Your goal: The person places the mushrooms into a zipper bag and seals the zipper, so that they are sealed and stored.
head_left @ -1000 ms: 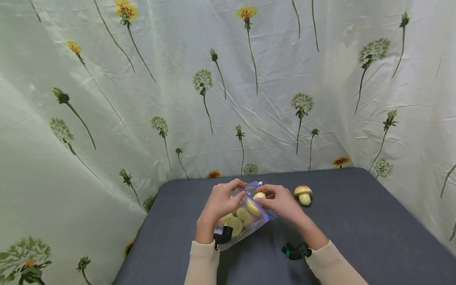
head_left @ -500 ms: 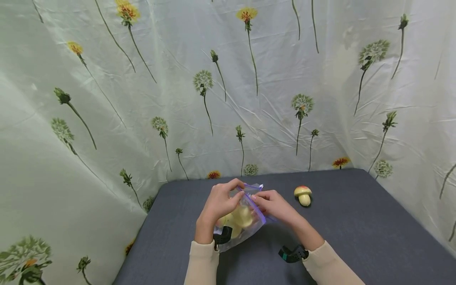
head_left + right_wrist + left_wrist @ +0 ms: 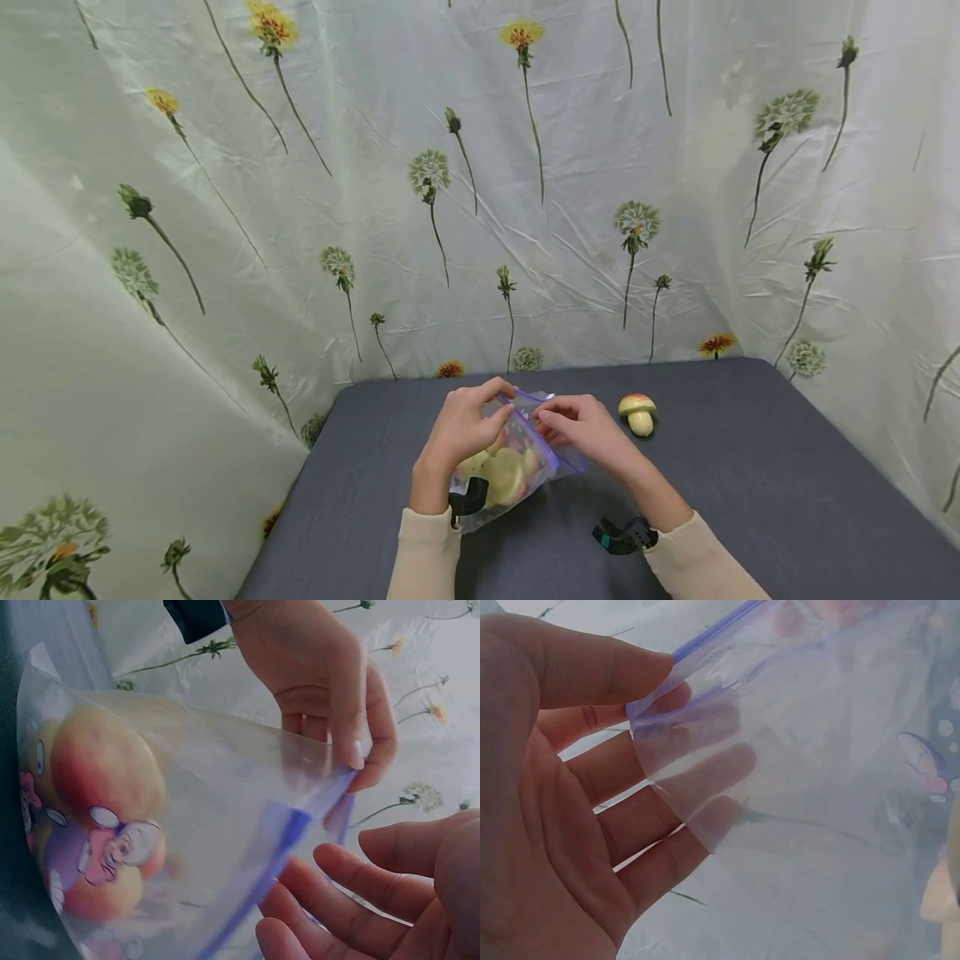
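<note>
Left hand point(image 3: 468, 425): pinches the bag's point(image 3: 217, 817) zip edge.
Right hand point(image 3: 588, 429): relaxed at the mouth, holding nothing.
Bag: tilted, round pieces point(image 3: 109, 761) inside.
Mushroom point(image 3: 638, 415): on table point(image 3: 720, 483), right of bag.
Risk: if the left pinch slips, contents may spill.

Pale grey-white sheet point(image 3: 585, 125) hangs behind bench point(image 3: 750, 483) & down L + R sides, like walls; lots of creases, esp. lower ctr. Dandelion print: yellow blooms point(image 3: 521, 33), fluffy seed heads point(image 3: 429, 171), green buds point(image 3: 136, 202), long thin stems. Bench = flat, dark blue-grey, matte; far edge right by foot of sheet. Light soft/diffuse, w/ slight sheen on sheet, greenish tint at L.
</note>
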Tool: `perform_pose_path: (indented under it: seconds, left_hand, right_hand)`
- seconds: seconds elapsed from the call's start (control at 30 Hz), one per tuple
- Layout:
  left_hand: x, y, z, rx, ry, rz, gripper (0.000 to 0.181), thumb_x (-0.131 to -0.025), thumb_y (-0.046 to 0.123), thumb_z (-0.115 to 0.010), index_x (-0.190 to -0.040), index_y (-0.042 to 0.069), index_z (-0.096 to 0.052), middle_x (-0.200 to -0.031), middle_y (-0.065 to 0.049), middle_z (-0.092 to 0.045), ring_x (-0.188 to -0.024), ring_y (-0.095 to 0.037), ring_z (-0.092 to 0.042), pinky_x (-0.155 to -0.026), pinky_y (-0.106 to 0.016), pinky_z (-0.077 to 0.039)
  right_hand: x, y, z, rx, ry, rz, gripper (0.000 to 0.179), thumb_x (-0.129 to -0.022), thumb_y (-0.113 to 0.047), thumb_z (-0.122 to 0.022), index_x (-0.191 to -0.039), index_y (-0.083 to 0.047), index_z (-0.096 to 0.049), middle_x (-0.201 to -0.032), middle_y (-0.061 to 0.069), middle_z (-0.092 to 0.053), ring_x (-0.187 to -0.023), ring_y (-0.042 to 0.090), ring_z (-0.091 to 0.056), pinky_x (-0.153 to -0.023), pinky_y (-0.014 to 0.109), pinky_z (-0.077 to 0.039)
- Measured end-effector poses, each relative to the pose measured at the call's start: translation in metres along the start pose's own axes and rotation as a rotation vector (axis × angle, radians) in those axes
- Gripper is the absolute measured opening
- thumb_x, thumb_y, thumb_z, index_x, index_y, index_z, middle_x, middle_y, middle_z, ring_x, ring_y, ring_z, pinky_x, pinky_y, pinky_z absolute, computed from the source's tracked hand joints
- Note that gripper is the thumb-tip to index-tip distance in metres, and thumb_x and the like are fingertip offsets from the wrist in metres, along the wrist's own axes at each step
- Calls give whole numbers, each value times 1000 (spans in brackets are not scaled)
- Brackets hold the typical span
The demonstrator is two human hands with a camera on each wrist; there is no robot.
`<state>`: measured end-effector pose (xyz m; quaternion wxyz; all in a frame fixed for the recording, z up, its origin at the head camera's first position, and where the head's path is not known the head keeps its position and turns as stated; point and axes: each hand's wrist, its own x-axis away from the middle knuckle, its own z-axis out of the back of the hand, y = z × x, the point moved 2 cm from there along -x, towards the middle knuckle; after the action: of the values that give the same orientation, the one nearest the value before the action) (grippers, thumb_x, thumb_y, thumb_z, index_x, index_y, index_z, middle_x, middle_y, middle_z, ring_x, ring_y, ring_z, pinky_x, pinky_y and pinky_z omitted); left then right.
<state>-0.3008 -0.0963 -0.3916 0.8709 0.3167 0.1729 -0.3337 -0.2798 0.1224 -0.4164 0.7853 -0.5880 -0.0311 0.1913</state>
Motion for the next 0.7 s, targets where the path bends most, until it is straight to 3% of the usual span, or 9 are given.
perform_pose_path:
  seconds: [0.23,0.33,0.53,0.7]
  left_hand:
    - [1,1,-2,-22,-28,32,14,-97,23,-67,-111,21,-70,-57,14,-49,-40,-3,-26,-44,-24,-29]
    - [1,2,-2,-34,-32,36,13,-97,24,-67,-110,23,-69,-57,14,-48,-41,-4,-26,-45,-24,-29]
    - [2,3,-3,-42,-42,28,14,-98,24,-67,-110,19,-70,-54,12,-46,-42,-3,-23,-46,-24,-27]
    - [1,4,-3,-42,-35,17,13,-98,23,-67,-110,20,-70,-54,13,-45,-42,-3,-22,-46,-24,-26]
  right_hand:
    - [4,1,19,80,112,21,20,-102,-22,-63,-111,-8,-73,-95,10,-74,-87,31,-71,-75,40,-58]
    - [7,0,28,119,158,26,18,-101,-20,-64,-112,-8,-73,-97,10,-74,-90,31,-71,-76,38,-57]
    - [16,3,47,252,244,-4,20,-99,-28,-68,-115,-16,-72,-99,-1,-73,-86,16,-70,-74,35,-56]
    - [22,10,62,370,295,-23,26,-98,-27,-68,-121,-16,-70,-102,3,-72,-87,18,-67,-69,36,-53]
